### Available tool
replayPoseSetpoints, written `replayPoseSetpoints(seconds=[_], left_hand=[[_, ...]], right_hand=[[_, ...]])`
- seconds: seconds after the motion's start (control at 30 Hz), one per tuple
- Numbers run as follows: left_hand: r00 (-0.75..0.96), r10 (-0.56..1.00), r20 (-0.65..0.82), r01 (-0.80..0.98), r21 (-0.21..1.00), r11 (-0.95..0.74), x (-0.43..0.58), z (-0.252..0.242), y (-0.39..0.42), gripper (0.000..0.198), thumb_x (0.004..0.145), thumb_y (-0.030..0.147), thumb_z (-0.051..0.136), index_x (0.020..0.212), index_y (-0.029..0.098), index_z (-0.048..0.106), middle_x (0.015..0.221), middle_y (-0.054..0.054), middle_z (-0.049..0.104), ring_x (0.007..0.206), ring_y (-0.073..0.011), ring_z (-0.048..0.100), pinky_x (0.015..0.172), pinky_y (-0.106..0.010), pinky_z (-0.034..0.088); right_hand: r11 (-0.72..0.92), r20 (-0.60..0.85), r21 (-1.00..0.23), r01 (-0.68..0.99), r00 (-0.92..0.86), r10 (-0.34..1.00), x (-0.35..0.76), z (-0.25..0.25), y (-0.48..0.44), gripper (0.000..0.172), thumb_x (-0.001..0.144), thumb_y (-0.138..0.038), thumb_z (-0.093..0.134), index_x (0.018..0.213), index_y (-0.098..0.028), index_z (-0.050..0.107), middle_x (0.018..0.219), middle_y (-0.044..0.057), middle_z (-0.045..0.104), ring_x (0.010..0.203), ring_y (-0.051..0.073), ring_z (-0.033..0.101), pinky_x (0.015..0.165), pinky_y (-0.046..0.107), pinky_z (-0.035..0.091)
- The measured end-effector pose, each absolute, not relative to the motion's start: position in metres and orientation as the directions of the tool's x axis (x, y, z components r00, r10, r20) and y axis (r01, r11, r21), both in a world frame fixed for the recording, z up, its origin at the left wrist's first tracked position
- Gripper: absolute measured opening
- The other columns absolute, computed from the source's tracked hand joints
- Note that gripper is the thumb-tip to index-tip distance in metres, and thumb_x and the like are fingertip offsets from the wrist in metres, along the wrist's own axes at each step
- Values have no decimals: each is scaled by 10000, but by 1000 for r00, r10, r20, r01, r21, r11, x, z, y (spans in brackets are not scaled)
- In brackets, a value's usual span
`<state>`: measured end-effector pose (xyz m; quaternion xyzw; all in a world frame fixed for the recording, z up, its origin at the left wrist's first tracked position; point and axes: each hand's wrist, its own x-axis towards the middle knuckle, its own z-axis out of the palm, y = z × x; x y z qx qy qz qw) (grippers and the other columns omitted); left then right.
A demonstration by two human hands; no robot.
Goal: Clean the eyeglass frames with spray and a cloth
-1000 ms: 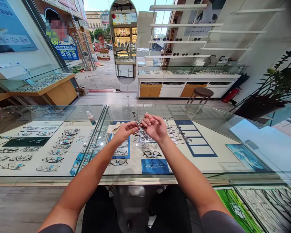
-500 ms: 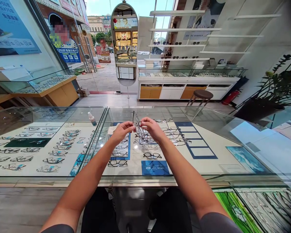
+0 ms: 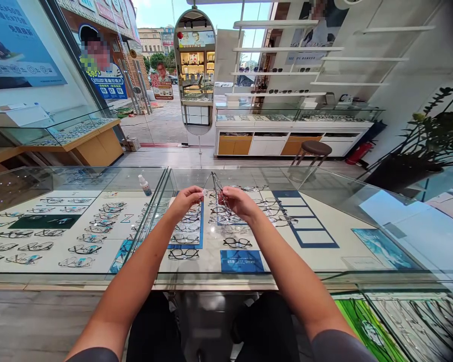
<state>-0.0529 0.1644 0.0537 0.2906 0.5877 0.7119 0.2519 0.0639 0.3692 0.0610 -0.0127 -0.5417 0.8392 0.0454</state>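
Observation:
A pair of thin-framed eyeglasses (image 3: 217, 182) is held up above the glass display case (image 3: 287, 277). My right hand (image 3: 239, 202) is closed round one side of them, with the fingers partly hiding the frame. My left hand (image 3: 187, 202) pinches the end of a thin temple arm that reaches out to the left, where a small pale spot shows at the fingertips. Beneath the hands, rows of eyeglasses lie inside the case, among them a dark-rimmed pair (image 3: 237, 243) and another dark pair (image 3: 183, 254).
A small spray bottle (image 3: 144, 185) stands on the left case. A blue card (image 3: 241, 261) lies near the front of the display. Beyond the counter are an oval mirror (image 3: 195, 70), a brown stool (image 3: 314, 148) and a potted plant (image 3: 407, 166).
My left hand has shifted left, widening the space between my hands. One temple arm of the eyeglasses now stretches out toward it. My right hand has dropped slightly.

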Motion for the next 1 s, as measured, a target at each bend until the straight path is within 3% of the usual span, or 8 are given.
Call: replayPoseSetpoints(seconds=[0.27,0.43,0.6,0.8,1.0], left_hand=[[-696,718,13,-232,942,-241,-71,57,151,267,653,335,852,734,183,648,682,0,564,695,-140,549,685,-273,470],[-706,706,-57,-369,880,-298,-78,59,144,253,671,251,876,822,185,684,734,-6,610,709,-139,568,696,-279,503],[-775,614,-146,-490,754,-438,-83,59,145,255,747,298,868,868,186,673,839,-27,691,732,-138,626,684,-282,508],[-787,597,-158,-429,835,-344,-72,54,157,326,685,300,895,792,186,610,802,14,647,689,-102,585,622,-239,454],[-708,705,-37,-336,896,-289,-53,56,162,355,695,324,916,776,184,599,829,-1,636,753,-118,581,694,-262,478]], right_hand=[[-459,15,-888,-7,-1000,-15,66,64,375,282,698,-322,871,681,-219,609,751,9,648,712,157,564,720,309,498],[-478,22,-879,-7,-999,-26,65,63,374,288,708,-317,847,677,-234,573,732,6,628,700,165,560,691,312,492],[-580,51,-813,-54,-998,21,68,66,375,318,756,-290,856,729,-244,542,779,-7,653,753,166,620,764,317,550],[-638,70,-755,-151,-986,150,70,71,374,289,781,-307,913,835,-255,633,903,-15,770,911,181,734,903,347,590],[-611,79,-783,-116,-993,86,69,67,367,316,776,-358,941,848,-247,653,959,6,815,1000,198,777,952,350,588]])
